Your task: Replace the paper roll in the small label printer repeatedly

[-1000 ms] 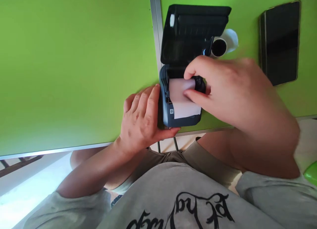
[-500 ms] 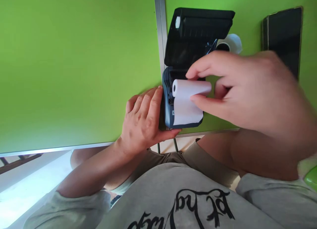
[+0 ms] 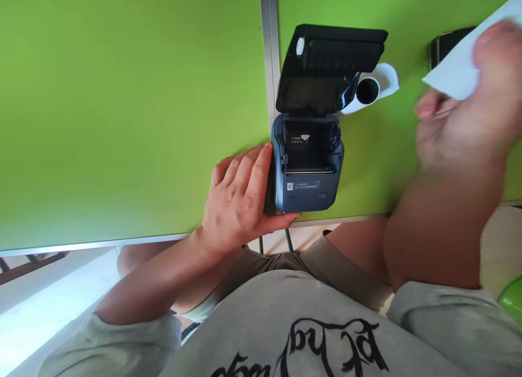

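A small blue-grey thermal printer (image 3: 306,195) sits at the front of the green table, its black lid (image 3: 326,67) swung up and its paper bay bare. My left hand (image 3: 240,197) steadies it from the left, fingers along the side and thumb across the front edge. Up at the far right, my right hand (image 3: 485,94), blurred by motion, is closed on the paper roll; a loose white sheet of paper (image 3: 459,69) hangs out from it. The roll's core is hidden by the fingers.
Behind the printer's lid, on its right, lies another white roll (image 3: 387,80) with a wide dark core. A dark phone-like object (image 3: 446,44) is partly covered by the paper. A metal strip (image 3: 269,50) divides the tabletop, whose front edge (image 3: 134,241) runs before my lap.
My right hand has lifted the paper roll out of the printer's bay and carried it up and to the right. My left hand stays at the printer's side.
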### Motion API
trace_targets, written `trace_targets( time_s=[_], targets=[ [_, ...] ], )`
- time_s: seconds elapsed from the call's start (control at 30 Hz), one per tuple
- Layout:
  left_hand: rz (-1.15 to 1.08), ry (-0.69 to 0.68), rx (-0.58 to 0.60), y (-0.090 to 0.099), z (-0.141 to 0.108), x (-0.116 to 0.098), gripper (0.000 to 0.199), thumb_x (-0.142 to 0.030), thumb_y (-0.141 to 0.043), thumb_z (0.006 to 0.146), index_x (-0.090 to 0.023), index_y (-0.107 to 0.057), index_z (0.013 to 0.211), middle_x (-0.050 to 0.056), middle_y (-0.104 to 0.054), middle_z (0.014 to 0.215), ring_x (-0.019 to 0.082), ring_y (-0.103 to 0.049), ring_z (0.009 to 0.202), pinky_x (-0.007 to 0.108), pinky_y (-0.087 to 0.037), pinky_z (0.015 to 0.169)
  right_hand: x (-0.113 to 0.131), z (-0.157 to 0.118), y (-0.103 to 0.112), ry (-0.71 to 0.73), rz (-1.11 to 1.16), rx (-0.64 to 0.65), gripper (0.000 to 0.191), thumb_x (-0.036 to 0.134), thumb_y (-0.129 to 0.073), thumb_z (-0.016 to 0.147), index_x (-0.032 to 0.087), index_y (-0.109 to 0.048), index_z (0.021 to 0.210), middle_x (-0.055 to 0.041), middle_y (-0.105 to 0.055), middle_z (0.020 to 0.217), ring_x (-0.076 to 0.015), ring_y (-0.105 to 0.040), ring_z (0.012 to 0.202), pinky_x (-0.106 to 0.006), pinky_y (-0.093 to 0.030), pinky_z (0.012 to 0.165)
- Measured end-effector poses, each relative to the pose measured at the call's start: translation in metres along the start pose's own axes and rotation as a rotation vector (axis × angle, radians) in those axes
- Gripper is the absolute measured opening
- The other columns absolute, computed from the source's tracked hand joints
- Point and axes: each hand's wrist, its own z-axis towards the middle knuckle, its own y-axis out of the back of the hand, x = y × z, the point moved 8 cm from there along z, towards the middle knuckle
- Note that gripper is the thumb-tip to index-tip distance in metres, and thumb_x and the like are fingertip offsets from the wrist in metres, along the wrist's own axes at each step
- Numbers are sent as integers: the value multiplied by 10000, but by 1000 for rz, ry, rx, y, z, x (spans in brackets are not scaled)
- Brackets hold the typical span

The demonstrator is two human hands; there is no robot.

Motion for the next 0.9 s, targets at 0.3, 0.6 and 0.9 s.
trace_targets(
  time_s=[0.3, 0.6, 0.9],
  targets=[
    [9, 3, -28, 1, 2, 0, 1003, -849, -453, 883, -69, -403, 1511, 212, -670, 1336, 335, -642, 1218, 427, -412, 1033, 40, -16, -6, 245, -327, 68, 168, 289, -587, 705, 239, -427, 692, 35, -407, 635, -92, -375, 609, -311, -340, 633],
    [2, 11, -38, 0, 1, 1, 1034, -859, -490, 852, -82, -388, 1527, 219, -669, 1322, 356, -640, 1200, 453, -421, 1023, 9, 0, -9, 286, -715, 145, 308, 347, -716, 667, 246, -543, 902, -100, -727, 912, -247, -640, 794, -373, -414, 732],
    [-29, 8, -17, 1, 1, 2, 1023, -846, -501, 864, -112, -348, 1562, 209, -655, 1362, 353, -636, 1221, 443, -421, 1028, 24, -15, -32, 233, -597, 359, 482, 134, -678, 733, 232, -505, 1172, -59, -703, 1053, -182, -651, 894, -330, -475, 852]
  ],
)
